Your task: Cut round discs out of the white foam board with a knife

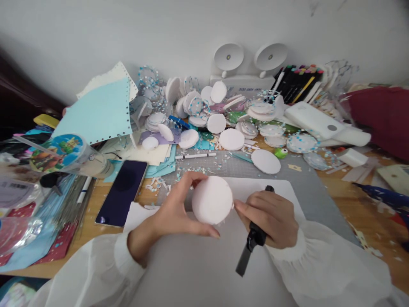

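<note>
My left hand (171,213) is curved round a white paper disc (212,199), gripping it between thumb and fingers. The disc's flat face is turned up towards me, above a large white sheet (191,268). My right hand (268,215) is closed round a slim black tool (255,236). That tool slants down to the left and has a flat dark grey tip; its exact kind cannot be made out. At the disc's right edge, my right thumb and forefinger come together at a small white bit.
A grey cutting mat (319,213) lies beneath, strewn with paper scraps. Several white discs (231,139) are heaped behind it. At left are a phone (123,194), a tipped plastic cup (76,155) and blue paper (96,111). A two-headed lamp (243,85) and black markers (297,85) stand by the wall.
</note>
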`<state>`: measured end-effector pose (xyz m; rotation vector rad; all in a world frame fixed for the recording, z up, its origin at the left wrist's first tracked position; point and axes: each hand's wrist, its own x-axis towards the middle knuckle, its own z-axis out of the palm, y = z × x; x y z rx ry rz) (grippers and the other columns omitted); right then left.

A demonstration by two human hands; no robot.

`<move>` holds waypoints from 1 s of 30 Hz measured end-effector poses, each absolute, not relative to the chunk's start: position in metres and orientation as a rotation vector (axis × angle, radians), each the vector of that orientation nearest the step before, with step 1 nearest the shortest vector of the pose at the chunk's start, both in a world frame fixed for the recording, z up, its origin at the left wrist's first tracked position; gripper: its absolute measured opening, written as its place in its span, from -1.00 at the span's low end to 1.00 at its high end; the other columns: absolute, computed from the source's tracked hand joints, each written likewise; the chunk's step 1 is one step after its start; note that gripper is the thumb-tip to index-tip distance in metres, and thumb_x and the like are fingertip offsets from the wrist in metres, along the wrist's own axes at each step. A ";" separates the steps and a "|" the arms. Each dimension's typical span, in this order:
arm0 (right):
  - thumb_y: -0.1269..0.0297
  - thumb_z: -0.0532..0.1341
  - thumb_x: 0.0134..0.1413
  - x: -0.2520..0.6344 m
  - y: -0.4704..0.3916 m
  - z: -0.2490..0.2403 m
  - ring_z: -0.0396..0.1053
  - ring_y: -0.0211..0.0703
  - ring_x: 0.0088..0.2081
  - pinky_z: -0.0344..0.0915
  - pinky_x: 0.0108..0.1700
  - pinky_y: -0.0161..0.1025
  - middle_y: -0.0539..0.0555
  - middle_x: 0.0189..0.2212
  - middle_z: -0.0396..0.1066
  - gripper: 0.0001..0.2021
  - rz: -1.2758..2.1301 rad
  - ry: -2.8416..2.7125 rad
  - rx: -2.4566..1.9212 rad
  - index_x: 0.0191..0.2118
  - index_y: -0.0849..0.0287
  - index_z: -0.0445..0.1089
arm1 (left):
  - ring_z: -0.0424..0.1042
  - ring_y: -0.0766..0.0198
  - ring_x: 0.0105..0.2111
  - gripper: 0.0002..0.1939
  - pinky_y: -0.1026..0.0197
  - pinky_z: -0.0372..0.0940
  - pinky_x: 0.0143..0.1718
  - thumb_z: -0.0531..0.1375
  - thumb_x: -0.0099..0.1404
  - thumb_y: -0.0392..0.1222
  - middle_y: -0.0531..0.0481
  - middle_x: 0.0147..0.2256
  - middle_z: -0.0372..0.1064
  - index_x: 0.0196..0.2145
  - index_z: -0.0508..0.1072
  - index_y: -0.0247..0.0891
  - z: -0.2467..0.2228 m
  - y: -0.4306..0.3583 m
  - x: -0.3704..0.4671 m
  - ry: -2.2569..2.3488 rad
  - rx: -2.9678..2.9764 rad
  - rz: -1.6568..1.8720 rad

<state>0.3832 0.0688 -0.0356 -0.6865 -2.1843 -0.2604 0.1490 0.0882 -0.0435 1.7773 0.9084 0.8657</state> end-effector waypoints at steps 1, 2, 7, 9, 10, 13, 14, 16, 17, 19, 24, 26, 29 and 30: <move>0.57 0.16 0.11 0.383 0.069 -0.036 0.25 -0.22 -0.58 0.19 -0.51 -0.28 -0.04 -0.67 0.32 -0.80 -0.256 -2.186 -0.688 -0.14 0.23 0.29 | 0.26 -0.02 -0.03 0.00 0.02 0.17 -0.01 0.50 -0.27 0.13 -0.14 -0.02 0.22 0.08 0.17 -0.13 -0.043 0.088 0.149 0.921 1.843 0.839; 0.57 0.16 0.11 0.382 0.069 -0.036 0.25 -0.22 -0.57 0.19 -0.51 -0.28 -0.04 -0.66 0.32 -0.80 -0.252 -2.194 -0.689 -0.14 0.23 0.29 | 0.26 -0.01 -0.04 0.04 0.03 0.19 -0.02 0.49 -0.25 0.12 -0.15 0.00 0.21 0.13 0.12 -0.12 -0.043 0.088 0.150 0.918 1.904 0.810; 0.49 0.08 0.17 0.378 0.067 -0.037 0.26 -0.26 -0.59 0.14 -0.50 -0.27 -0.08 -0.66 0.30 -0.87 -0.112 -2.259 -0.807 -0.22 0.16 0.30 | 0.22 0.00 -0.02 0.01 0.01 0.19 -0.01 0.42 -0.08 -0.01 -0.13 -0.01 0.14 0.24 0.00 -0.05 -0.037 0.086 0.156 0.754 2.172 0.683; 0.44 0.10 0.16 0.375 0.067 -0.038 0.27 -0.27 -0.59 0.16 -0.48 -0.28 -0.09 -0.64 0.30 -0.90 -0.028 -2.181 -0.933 -0.24 0.13 0.31 | 0.19 -0.02 -0.01 -0.09 -0.01 0.17 0.01 0.39 -0.11 -0.08 -0.12 -0.04 0.12 0.16 0.07 -0.11 -0.036 0.084 0.157 0.753 2.144 0.738; 0.41 0.13 0.14 0.374 0.067 -0.039 0.29 -0.27 -0.57 0.18 -0.46 -0.29 -0.09 -0.62 0.31 -0.91 -0.007 -2.126 -0.993 -0.22 0.13 0.31 | 0.19 -0.01 -0.02 -0.15 -0.01 0.17 0.01 0.36 -0.11 -0.11 -0.12 -0.04 0.11 0.12 0.09 -0.14 -0.036 0.084 0.156 0.776 2.092 0.772; 0.23 0.20 0.06 0.372 0.067 -0.040 0.36 -0.22 -0.51 0.25 -0.42 -0.28 -0.02 -0.53 0.38 -0.75 0.012 -2.003 -1.104 -0.13 0.17 0.31 | 0.21 0.10 -0.13 -0.26 0.06 0.18 -0.12 0.25 -0.01 -0.13 -0.10 -0.07 0.10 0.11 0.06 -0.16 -0.037 0.081 0.154 0.836 1.847 0.815; 0.17 0.18 0.06 0.371 0.067 -0.040 0.38 -0.20 -0.49 0.27 -0.40 -0.27 0.01 -0.49 0.40 -0.71 0.039 -2.002 -1.107 -0.12 0.19 0.31 | 0.21 0.14 -0.17 -0.28 0.10 0.18 -0.17 0.23 0.04 -0.11 -0.09 -0.08 0.10 0.13 0.05 -0.15 -0.037 0.081 0.153 0.829 1.749 0.812; 0.12 0.12 0.11 0.372 0.068 -0.038 0.40 -0.17 -0.45 0.29 -0.39 -0.26 0.06 -0.44 0.43 -0.72 0.103 -2.017 -1.095 -0.14 0.20 0.31 | 0.21 0.20 -0.22 -0.28 0.17 0.17 -0.25 0.22 0.09 -0.06 -0.07 -0.11 0.11 0.17 0.03 -0.13 -0.037 0.079 0.152 0.781 1.576 0.792; 0.13 0.10 0.14 0.372 0.069 -0.037 0.39 -0.18 -0.45 0.28 -0.40 -0.26 0.07 -0.44 0.43 -0.75 0.134 -2.033 -1.086 -0.18 0.20 0.31 | 0.21 0.22 -0.25 -0.26 0.19 0.16 -0.28 0.24 0.09 -0.06 -0.05 -0.12 0.11 0.17 0.01 -0.11 -0.036 0.078 0.153 0.760 1.512 0.768; 0.17 0.06 0.18 0.372 0.069 -0.035 0.33 -0.20 -0.50 0.22 -0.44 -0.27 0.04 -0.51 0.38 -0.81 0.174 -2.060 -1.064 -0.27 0.17 0.29 | 0.21 0.26 -0.27 -0.21 0.23 0.14 -0.31 0.31 0.02 -0.10 0.00 -0.17 0.11 0.14 0.00 -0.08 -0.032 0.077 0.155 0.777 1.463 0.697; 0.10 0.03 0.21 0.364 0.063 -0.032 0.17 -0.20 -0.57 0.09 -0.50 -0.24 -0.01 -0.62 0.23 -0.75 0.157 -2.158 -0.918 -0.39 0.14 0.23 | 0.13 0.30 -0.30 -0.30 0.25 0.13 -0.30 0.33 -0.13 -0.25 0.06 -0.24 0.06 -0.06 0.07 -0.14 -0.031 0.076 0.162 0.926 1.641 0.633; 0.09 0.02 0.23 0.359 0.060 -0.032 0.15 -0.19 -0.58 0.06 -0.51 -0.22 0.00 -0.63 0.22 -0.73 0.117 -2.204 -0.871 -0.41 0.15 0.23 | 0.14 0.24 -0.25 -0.27 0.20 0.15 -0.24 0.35 -0.20 -0.23 0.03 -0.21 0.08 -0.10 0.07 -0.16 -0.034 0.078 0.164 0.920 1.694 0.665; 0.08 0.02 0.24 0.355 0.057 -0.033 0.14 -0.17 -0.58 0.03 -0.51 -0.21 0.01 -0.64 0.22 -0.69 0.072 -2.232 -0.852 -0.44 0.15 0.24 | 0.15 0.15 -0.17 -0.19 0.14 0.17 -0.17 0.40 -0.27 -0.17 -0.01 -0.16 0.09 -0.09 0.07 -0.17 -0.039 0.081 0.163 0.914 1.712 0.694; 0.08 0.02 0.24 0.355 0.057 -0.033 0.14 -0.17 -0.58 0.02 -0.51 -0.20 0.01 -0.64 0.21 -0.68 0.072 -2.237 -0.861 -0.45 0.15 0.24 | 0.15 0.14 -0.16 -0.19 0.13 0.17 -0.17 0.40 -0.27 -0.16 -0.02 -0.16 0.10 -0.09 0.07 -0.17 -0.039 0.081 0.163 0.916 1.709 0.697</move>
